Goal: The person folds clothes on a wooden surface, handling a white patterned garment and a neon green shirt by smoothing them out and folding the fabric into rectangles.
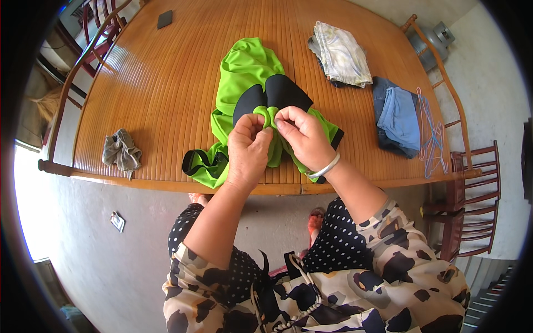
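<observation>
A bright green garment [245, 62] with black panels lies bunched on the bamboo-slat table [166, 104], close to its front edge. My left hand [252, 145] pinches a green edge of it between thumb and fingers. Right beside, my right hand [304, 133] pinches the same green fabric, its wrist wearing a silver-coloured bangle [324, 167]. Above my fingertips two black rounded panels [287, 90] of the garment stand out. A black-trimmed green end [206, 164] lies to the left of my left hand.
Folded pale patterned cloth [343, 54] lies on a darker pile at the back right. Blue folded clothes [397, 118] and wire hangers [433, 141] are nearer the right edge. A crumpled grey cloth [121, 152] lies front left, a dark flat object [165, 19] back left. Wooden chairs [474, 200] stand right.
</observation>
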The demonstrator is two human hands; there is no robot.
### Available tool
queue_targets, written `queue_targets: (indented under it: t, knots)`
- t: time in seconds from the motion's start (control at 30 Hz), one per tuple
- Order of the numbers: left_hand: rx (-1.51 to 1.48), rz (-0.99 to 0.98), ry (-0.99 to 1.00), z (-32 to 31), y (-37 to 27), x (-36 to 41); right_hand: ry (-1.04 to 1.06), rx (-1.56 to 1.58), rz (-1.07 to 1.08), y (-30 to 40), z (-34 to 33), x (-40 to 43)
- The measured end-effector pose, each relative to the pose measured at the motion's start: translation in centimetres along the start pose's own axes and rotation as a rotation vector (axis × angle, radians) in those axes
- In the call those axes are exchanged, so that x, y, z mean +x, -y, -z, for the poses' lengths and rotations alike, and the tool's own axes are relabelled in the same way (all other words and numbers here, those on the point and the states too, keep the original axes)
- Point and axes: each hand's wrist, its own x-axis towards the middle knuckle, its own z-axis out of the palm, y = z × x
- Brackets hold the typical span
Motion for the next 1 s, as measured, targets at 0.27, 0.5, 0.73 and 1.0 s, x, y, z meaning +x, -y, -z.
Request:
queue_targets:
  t: [0.27,0.5,0.73,1.0]
  knots:
    - [0.166,-0.026,0.039,0.1,-0.3,0.0,0.106,-0.055,0.123,0.3,1.3,-0.2]
    - [-0.079,0.164,0.263,0.6,-1.4,0.1,0.042,-0.61,0.51,3.3,3.2,0.7]
    - [0.05,0.161,0.529,2.1,-2.4,-0.2,0.333,-0.536,0.416,3.7,4.0,1.2]
    - [1.045,-0.51,0.063,2.0,-1.2,1.0,0.251,-0.459,0.156,7.0,8.7,3.4]
